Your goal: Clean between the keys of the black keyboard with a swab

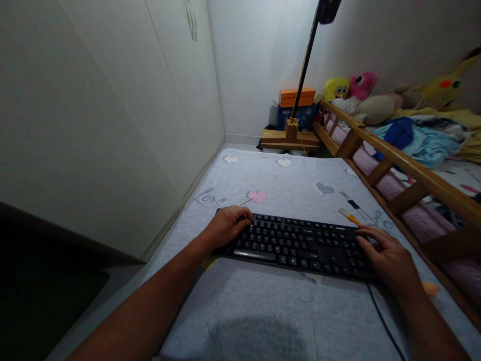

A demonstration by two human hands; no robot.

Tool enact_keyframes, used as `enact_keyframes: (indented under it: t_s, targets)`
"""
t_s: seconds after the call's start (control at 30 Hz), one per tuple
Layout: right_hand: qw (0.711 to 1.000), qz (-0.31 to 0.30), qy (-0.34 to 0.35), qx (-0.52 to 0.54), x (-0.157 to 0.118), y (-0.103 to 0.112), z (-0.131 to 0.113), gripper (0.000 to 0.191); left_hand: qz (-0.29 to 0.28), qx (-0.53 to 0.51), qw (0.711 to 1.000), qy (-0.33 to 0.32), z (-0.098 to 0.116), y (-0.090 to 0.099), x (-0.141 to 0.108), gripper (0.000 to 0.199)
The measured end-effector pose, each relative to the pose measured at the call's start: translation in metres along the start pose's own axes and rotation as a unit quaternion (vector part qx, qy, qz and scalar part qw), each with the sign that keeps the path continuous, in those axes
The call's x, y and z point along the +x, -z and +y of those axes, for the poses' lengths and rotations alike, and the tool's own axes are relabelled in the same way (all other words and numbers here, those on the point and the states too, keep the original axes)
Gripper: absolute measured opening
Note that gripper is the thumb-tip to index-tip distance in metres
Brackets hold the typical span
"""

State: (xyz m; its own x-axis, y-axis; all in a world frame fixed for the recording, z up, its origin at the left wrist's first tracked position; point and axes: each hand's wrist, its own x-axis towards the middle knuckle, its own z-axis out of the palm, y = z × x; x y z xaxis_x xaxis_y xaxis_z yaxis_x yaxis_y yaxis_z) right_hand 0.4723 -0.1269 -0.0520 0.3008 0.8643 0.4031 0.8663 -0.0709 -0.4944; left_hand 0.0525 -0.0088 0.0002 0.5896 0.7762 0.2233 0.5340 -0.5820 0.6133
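Forearms [150, 296]: bare, nearest the camera, stretched in from the lower left and lower right.
Black keyboard [293, 246]: laid crosswise on the grey quilted cover [263, 306], between both hands, its space bar edge turned toward the camera.
Left hand [228, 225]: placed over the keyboard's left end; its fingers are curled, thumb and forefinger brought close together above the keys.
White thin stick [246, 201]: seen poking out just beyond the left hand; whether it is held cannot be told.
Right hand [389, 253]: set over the number pad end; its fingers are half bent, with thumb and forefinger parted; whether the end is gripped cannot be told.
Cable [383, 316]: run from below the keyboard toward the lower right.
Yellow-handled brush [350, 216]: laid just beyond the keyboard, near a slim tool with a black grip [353, 204].
Wooden bed rail [413, 161]: seen along the cover's right side.
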Motion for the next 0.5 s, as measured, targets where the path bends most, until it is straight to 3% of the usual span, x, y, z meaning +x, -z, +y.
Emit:
enact_keyframes:
  t_s: [0.5]
  targets:
    - [1.000,-0.006,-0.008,0.011,0.0012,0.0020,-0.0020,0.034,0.002,0.028,0.999,0.025,-0.0050,0.0078,-0.0029,0.012]
